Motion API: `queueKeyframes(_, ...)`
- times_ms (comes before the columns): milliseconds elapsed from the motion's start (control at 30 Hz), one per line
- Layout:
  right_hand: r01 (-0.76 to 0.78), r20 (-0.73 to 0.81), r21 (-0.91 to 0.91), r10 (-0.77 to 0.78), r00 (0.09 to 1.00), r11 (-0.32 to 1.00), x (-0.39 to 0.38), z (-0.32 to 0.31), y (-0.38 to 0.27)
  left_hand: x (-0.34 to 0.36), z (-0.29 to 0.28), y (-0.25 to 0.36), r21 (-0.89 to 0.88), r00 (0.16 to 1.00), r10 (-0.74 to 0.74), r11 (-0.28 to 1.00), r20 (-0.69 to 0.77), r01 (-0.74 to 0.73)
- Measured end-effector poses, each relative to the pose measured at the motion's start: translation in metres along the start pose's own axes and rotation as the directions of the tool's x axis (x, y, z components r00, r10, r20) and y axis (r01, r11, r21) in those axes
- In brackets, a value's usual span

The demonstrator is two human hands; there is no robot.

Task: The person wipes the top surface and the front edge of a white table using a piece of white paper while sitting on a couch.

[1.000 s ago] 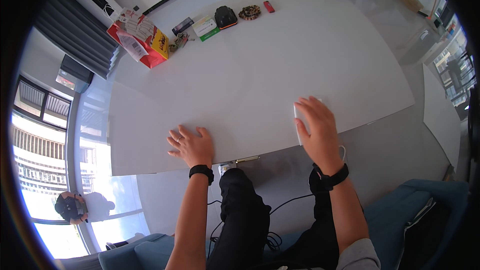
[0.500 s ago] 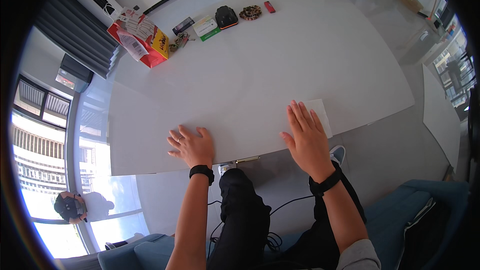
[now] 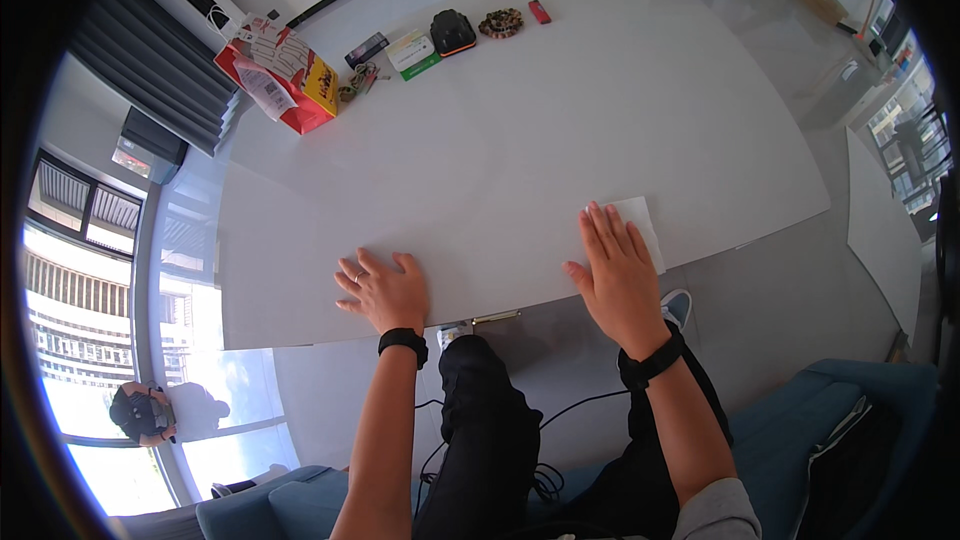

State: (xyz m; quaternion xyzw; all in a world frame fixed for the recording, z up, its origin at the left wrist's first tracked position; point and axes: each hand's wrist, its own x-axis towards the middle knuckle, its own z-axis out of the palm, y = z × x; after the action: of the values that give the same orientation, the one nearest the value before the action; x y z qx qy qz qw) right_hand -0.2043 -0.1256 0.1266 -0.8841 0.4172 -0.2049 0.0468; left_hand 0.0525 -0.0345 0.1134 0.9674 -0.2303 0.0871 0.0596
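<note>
Daylight overexposes the tall dark-framed glass window (image 3: 82, 305) at left; glare whitens glossy grey floor (image 3: 335, 400); edges bend, blackening.

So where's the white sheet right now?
In the head view, the white sheet lies right of centre, at the table's near edge, partly covered by the person's flat right hand.

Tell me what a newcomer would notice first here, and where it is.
The eye would likely go first to the red and yellow bag at the far left of the pale table. Next come the left hand, spread flat by the near edge, and the right hand farther right, partly covering a white sheet.
</note>
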Motion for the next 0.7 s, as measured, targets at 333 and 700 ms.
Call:
queueKeyframes(333, -0.031, 0.026, 0.012, 0.031, 0.999, 0.999, 0.000, 0.001, -0.002, 0.000, -0.002, 0.000, -0.005, 1.000, -0.006, 1.000, 0.000, 0.006)
queueKeyframes(700, -0.088, 0.065, 0.043, 0.085, 0.994, 0.995, 0.002, 0.003, 0.000, -0.001, 0.000, -0.001, 0.001, 1.000, 0.000, 1.000, -0.018, 0.000)
